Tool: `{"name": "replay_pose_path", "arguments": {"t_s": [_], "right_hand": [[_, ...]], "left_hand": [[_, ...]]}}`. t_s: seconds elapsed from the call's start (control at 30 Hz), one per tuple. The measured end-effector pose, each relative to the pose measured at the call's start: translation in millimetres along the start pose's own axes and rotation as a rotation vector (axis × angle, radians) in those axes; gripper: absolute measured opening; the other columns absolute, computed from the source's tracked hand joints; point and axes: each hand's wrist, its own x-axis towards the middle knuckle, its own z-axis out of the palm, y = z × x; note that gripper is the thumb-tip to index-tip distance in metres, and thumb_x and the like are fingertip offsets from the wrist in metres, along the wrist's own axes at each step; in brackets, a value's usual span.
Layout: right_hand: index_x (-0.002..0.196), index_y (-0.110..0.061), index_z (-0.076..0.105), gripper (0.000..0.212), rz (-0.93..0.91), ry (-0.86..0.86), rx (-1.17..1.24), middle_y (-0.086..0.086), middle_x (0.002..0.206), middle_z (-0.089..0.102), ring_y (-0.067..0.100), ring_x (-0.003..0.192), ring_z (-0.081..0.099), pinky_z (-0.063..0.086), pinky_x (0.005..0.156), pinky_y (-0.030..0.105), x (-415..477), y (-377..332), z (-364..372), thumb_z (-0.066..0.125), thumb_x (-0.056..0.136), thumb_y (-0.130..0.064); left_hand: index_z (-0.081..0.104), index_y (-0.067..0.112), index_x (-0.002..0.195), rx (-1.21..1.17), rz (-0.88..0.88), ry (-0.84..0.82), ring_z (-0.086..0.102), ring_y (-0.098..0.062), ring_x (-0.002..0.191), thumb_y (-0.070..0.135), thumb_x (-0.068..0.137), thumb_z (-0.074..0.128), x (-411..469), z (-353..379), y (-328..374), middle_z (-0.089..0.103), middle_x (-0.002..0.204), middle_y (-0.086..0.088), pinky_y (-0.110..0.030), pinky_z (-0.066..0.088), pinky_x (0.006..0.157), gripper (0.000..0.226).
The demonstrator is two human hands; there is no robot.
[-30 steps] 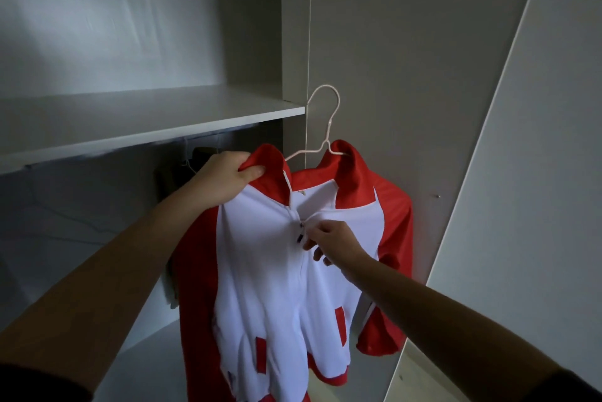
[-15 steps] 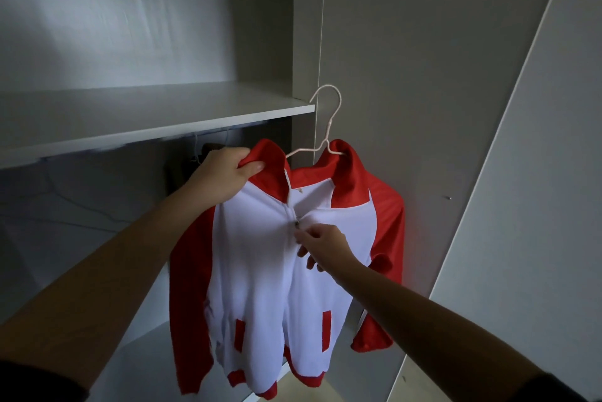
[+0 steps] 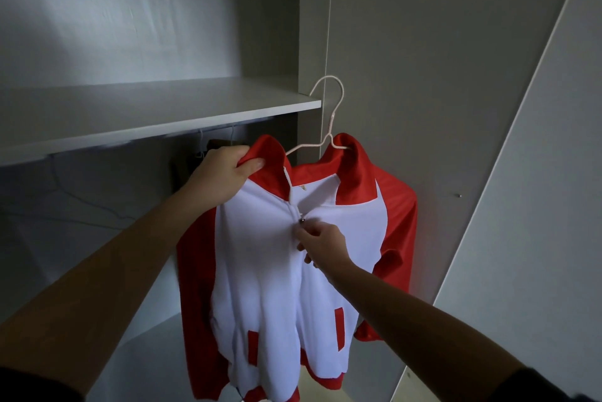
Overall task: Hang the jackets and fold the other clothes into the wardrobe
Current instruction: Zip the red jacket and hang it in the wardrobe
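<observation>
Hem (image 3: 325,380) has risen into view; our left hand (image 3: 224,173) grips the collar (image 3: 267,150) at ten o'clock, steadying the jacket (image 3: 260,255) while our right hand (image 3: 325,242) pinches the zip (image 3: 301,220).

The jacket (image 3: 257,271) was white across the front, with plain red sleeves, collar and hem band. A red strip marked each pocket, at 5 and 7 o'clock on the body. The wire hanger (image 3: 329,118) was pale pink. The shelf (image 3: 156,115) and wardrobe (image 3: 423,75) panels were plain light grey.
</observation>
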Motion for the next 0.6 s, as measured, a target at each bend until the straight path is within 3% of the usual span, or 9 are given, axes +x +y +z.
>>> {"name": "replay_pose_path", "arguments": {"t_s": [0.13,0.27,0.4,0.5,0.6], "right_hand": [[0.077,-0.016,0.063,0.018,-0.024,-0.035,0.033,0.001,0.066,0.064,0.006,0.042,0.051,0.037,0.041,0.014,-2.6,-0.9,2.3,0.057,0.093,-0.020],[0.072,-0.010,0.062,0.020,0.052,-0.129,0.270,0.001,0.056,0.057,0.012,0.042,0.045,0.031,0.040,0.018,-4.2,-11.3,-7.3,0.052,0.089,-0.010],[0.066,-0.010,0.059,0.024,0.255,-0.075,0.534,-0.001,0.047,0.054,0.010,0.035,0.043,0.028,0.035,0.015,3.7,-31.6,-16.5,0.051,0.089,-0.006],[0.068,-0.011,0.059,0.024,0.397,-0.214,0.369,-0.003,0.046,0.057,0.008,0.033,0.045,0.027,0.033,0.013,0.2,-25.7,-17.8,0.053,0.091,-0.010],[0.076,-0.012,0.066,0.019,0.391,-0.350,0.080,-0.004,0.055,0.063,0.008,0.039,0.051,0.033,0.040,0.013,-5.9,-12.1,-21.1,0.055,0.091,-0.018]], "left_hand": [[0.058,0.018,0.076,-0.004,0.029,0.012,0.055,-0.013,0.062,0.030,0.096,0.053,2.7,-1.6,-7.2,0.056,0.064,0.001,-0.023,0.036,0.058,0.024],[0.058,0.025,0.082,0.096,0.003,0.000,0.058,-0.013,0.066,0.033,0.096,0.051,-1.2,7.8,-29.0,0.059,0.070,0.005,-0.026,0.042,0.063,0.018],[0.064,0.022,0.085,0.258,0.004,0.001,0.063,-0.032,0.079,0.034,0.095,0.050,-12.8,26.9,-48.3,0.066,0.079,-0.007,-0.032,0.042,0.067,0.021],[0.065,0.020,0.097,0.295,0.067,0.042,0.063,-0.032,0.080,0.041,0.096,0.045,-13.8,33.6,-50.1,0.069,0.085,-0.010,-0.030,0.038,0.065,0.029],[0.064,0.018,0.097,0.264,0.075,0.033,0.062,-0.027,0.079,0.039,0.097,0.045,-17.3,31.6,-53.7,0.067,0.084,-0.007,-0.029,0.038,0.066,0.028]]}}
